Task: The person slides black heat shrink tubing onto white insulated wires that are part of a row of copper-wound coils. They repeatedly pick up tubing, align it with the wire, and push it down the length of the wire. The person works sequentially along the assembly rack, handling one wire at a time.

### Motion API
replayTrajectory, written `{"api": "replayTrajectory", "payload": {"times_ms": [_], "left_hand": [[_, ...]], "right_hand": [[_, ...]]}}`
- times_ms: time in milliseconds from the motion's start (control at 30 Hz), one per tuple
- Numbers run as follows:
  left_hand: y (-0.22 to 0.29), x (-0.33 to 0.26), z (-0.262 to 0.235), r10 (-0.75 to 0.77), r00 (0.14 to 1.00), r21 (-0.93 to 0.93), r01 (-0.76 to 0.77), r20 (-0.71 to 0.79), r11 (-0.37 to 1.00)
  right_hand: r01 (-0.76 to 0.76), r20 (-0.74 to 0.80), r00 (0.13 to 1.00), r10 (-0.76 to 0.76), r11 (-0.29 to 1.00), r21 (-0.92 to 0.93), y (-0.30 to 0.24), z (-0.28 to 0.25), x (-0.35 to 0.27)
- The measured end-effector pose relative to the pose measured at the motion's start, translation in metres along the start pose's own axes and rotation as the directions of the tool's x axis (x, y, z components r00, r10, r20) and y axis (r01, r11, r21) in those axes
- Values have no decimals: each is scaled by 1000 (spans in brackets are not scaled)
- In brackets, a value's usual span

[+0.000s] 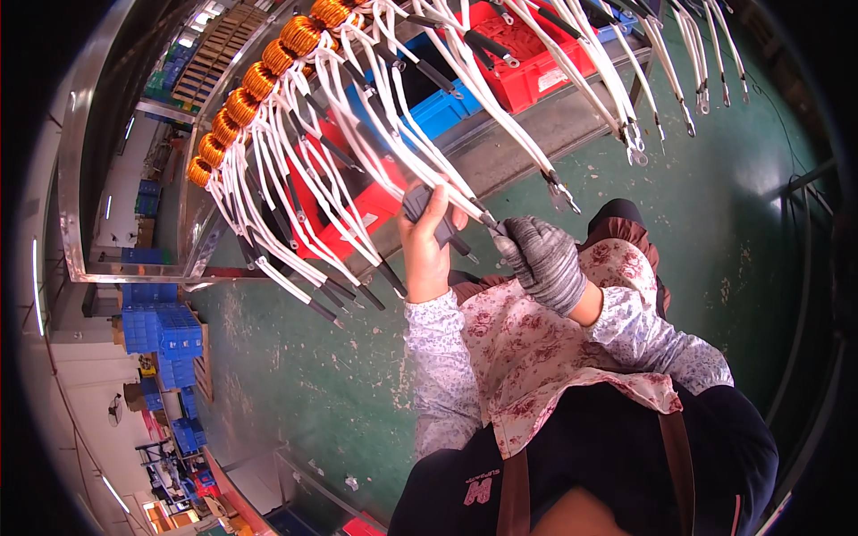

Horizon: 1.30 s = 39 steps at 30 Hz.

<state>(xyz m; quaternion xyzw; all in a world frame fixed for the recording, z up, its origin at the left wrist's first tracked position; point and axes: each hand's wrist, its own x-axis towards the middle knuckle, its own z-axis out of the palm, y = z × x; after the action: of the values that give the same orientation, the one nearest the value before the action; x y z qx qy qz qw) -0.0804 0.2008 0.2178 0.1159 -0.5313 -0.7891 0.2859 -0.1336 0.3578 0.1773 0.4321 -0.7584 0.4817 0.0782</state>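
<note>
Nearest to the camera is the dark shirt (590, 447) of the person, with the floral apron (536, 344) above it. Two hands work close together. The left hand (427, 255), bare, is closed around one dark grey piece (416, 202), whose kind I cannot tell. At its 4 o'clock, the gloved right hand (545, 268) has its fingers curled narrow at the dark sleeve (487, 220) of a white cable (458, 198). This cable lies with its long axis from 10 to 4 o'clock; the sleeve is at 10 o'clock from the glove, so the right hand is nearer to it. The tip is hidden.

Farther, toward 11 o'clock, I count eight copper-coloured coils (259, 80). The hanging white cables are too crowded to count. Toward 12 and 1 o'clock are two blue bins (458, 116); red bins (523, 94) are also two, at 10 and 1 o'clock.
</note>
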Motion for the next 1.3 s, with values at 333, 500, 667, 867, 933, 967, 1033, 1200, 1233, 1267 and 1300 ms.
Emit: {"api": "replayTrajectory", "payload": {"times_ms": [333,500,667,867,933,967,1033,1200,1233,1267,1300], "left_hand": [[9,-5,1,-5,999,-20,4,-48,1000],[8,-6,-2,-18,999,35,20,-51,999],[1,-1,2,9,1000,-2,-9,1,1000],[4,-3,-1,6,999,63,-4,-33,998],[5,-5,-6,5,999,69,-2,-37,998],[4,-5,-5,-2,999,64,5,-42,998],[1,-5,-4,-9,999,46,11,-48,999],[3,-5,-2,14,996,9,-13,-84,1000],[4,-4,-7,9,998,31,-7,-67,999],[6,-5,-7,3,997,46,1,-77,999],[8,-7,-5,-4,996,61,10,-87,998]], "right_hand": [[-625,714,592,-374,-772,114,5,10,16],[-516,444,856,263,436,737,-16,-4,6],[-628,665,644,-379,-758,176,2,6,26],[-656,676,730,102,-177,734,-11,-3,14],[-342,231,940,253,678,650,-21,-2,7],[-374,275,927,254,676,636,-19,-3,6],[-435,362,896,257,669,602,-12,-1,6],[-664,740,593,-316,-713,227,11,16,24],[-659,756,577,-310,-724,206,11,20,22],[-694,777,583,-237,-643,324,5,19,21],[-719,787,596,-161,-544,433,-1,15,17]]}}
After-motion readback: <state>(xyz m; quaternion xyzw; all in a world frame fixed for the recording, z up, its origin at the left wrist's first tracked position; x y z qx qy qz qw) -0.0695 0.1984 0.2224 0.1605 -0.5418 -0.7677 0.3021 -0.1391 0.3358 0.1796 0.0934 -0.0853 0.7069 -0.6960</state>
